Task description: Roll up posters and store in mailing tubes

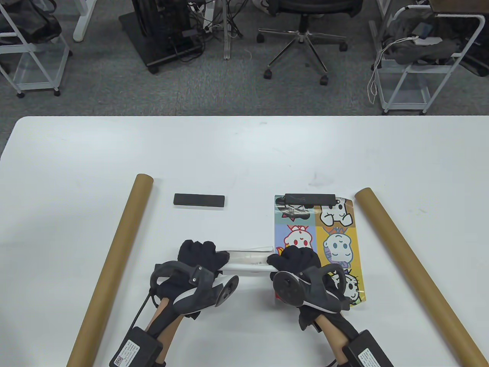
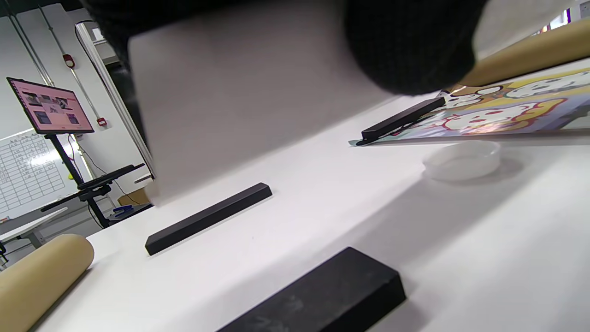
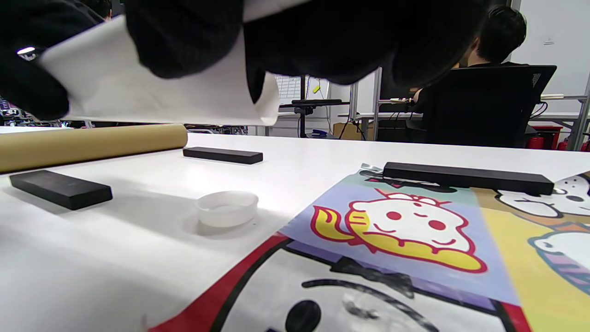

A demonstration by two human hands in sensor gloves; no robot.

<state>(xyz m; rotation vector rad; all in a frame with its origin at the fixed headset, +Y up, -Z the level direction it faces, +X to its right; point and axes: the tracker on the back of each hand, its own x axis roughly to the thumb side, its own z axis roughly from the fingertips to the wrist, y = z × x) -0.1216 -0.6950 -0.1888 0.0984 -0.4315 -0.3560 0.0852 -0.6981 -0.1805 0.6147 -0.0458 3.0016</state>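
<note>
So both hands are wrapped around a rolled poster (image 1: 248,262) held just above the table (image 1: 244,153), near 6 o'clock: left hand (image 1: 200,258) gripping one end, right hand (image 1: 296,260) the other. A flat cartoon poster (image 1: 336,237) lies at 4 o'clock, its near part hidden by the right hand, a black bar (image 1: 310,198) on its top edge. The cardboard tubes (image 1: 114,263) (image 1: 412,263) run off the bottom edge. The clear cap (image 3: 227,208) only shows up in the wrist views.
</note>
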